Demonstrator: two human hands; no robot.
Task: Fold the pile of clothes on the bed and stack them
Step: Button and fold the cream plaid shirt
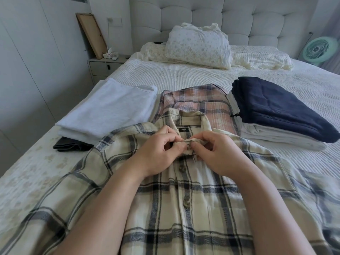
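Collar edges of the cream-and-navy plaid flannel shirt point(184, 190) are being pinched by the left hand point(161, 150) and right hand point(215, 153); both plackets should be aligned squarely while buttoning.

The bed point(184, 74) wears a white ribbed cover. On it lie a cream plaid shirt point(184, 208) spread flat, a folded pink plaid shirt point(200, 102), a light grey stack point(108, 111) over a dark garment point(71, 145), a navy garment point(279, 107) atop white folded pieces point(276, 138), and floral pillows point(198, 46).
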